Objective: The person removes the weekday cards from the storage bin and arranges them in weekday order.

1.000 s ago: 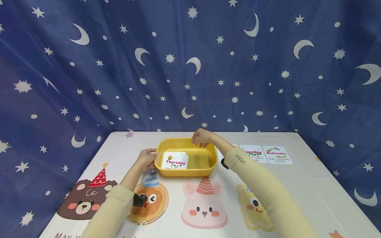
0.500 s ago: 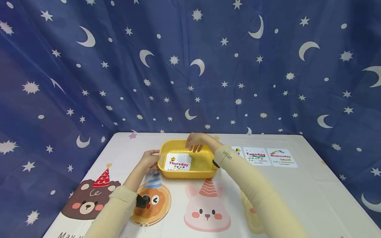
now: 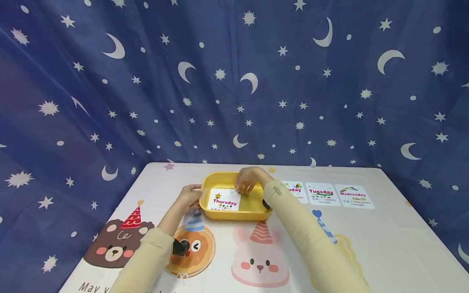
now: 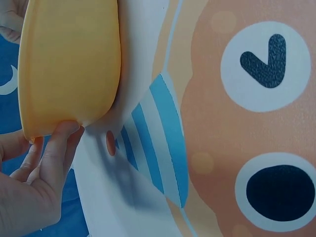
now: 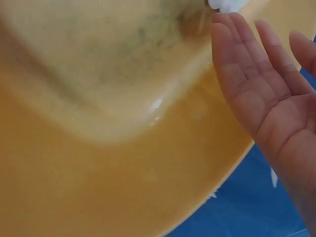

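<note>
A yellow plastic tray (image 3: 238,216) stands at the back middle of the table in the head view. My left hand (image 3: 189,196) grips its left end, thumb at the rim and fingers against the outside, as the left wrist view shows the tray (image 4: 74,64). A white card reading Thursday (image 3: 224,200) lies face up in the tray's left half. Over the inside of the tray, my right hand (image 3: 249,180) reaches down with its fingertips by the card's right edge. In the right wrist view its fingers (image 5: 247,64) are nearly straight, tips at a white card edge (image 5: 229,4).
To the right of the tray, day cards lie in a row: one ending in "nday" (image 3: 297,192), partly behind my right sleeve, then Tuesday (image 3: 322,194) and Wednesday (image 3: 354,196). A blue star-printed curtain (image 3: 205,101) hangs behind the table's back edge.
My right hand has moved from the tray's back right rim inward and down to the Thursday card's right edge. The left hand keeps its grip. The head view has shifted slightly.
</note>
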`<state>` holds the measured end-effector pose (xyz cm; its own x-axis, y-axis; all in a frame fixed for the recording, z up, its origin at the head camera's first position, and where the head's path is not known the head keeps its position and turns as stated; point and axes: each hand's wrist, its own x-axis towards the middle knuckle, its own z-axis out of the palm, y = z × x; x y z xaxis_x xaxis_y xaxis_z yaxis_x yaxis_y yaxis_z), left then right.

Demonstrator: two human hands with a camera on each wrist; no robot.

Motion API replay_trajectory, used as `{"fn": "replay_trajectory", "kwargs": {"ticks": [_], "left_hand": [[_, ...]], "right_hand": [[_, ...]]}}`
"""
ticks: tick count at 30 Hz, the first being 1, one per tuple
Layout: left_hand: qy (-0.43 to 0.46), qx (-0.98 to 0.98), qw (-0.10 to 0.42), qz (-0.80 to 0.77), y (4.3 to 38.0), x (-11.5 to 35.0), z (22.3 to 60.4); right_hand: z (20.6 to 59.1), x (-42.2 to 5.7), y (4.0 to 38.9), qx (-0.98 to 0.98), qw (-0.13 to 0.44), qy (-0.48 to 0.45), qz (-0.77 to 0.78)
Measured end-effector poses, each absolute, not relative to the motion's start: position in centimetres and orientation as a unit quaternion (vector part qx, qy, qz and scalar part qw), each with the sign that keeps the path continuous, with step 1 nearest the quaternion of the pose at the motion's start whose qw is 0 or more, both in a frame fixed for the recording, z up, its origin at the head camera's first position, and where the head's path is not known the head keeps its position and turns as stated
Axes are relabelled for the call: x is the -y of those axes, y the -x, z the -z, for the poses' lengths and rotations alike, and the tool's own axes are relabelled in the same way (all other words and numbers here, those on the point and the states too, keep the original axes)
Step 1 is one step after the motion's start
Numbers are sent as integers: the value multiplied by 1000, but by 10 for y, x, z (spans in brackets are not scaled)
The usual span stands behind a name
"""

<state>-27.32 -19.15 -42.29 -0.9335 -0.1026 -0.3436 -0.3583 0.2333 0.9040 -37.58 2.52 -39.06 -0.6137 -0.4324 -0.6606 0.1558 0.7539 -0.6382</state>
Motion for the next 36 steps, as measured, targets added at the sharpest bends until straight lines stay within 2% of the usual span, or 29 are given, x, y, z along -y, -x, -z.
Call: {"fn": "replay_trajectory", "kwargs": {"ticks": [13, 25, 36], "left_hand": [[160, -777, 114, -598, 272, 190, 422], [155, -775, 115, -601, 274, 190, 423], [160, -778, 116, -597, 276, 191, 424]], "right_hand": [[401, -29, 379, -821, 436, -13, 368], [422, -22, 393, -811, 440, -65, 379], [405, -18, 379, -787, 466, -82, 396]]}}
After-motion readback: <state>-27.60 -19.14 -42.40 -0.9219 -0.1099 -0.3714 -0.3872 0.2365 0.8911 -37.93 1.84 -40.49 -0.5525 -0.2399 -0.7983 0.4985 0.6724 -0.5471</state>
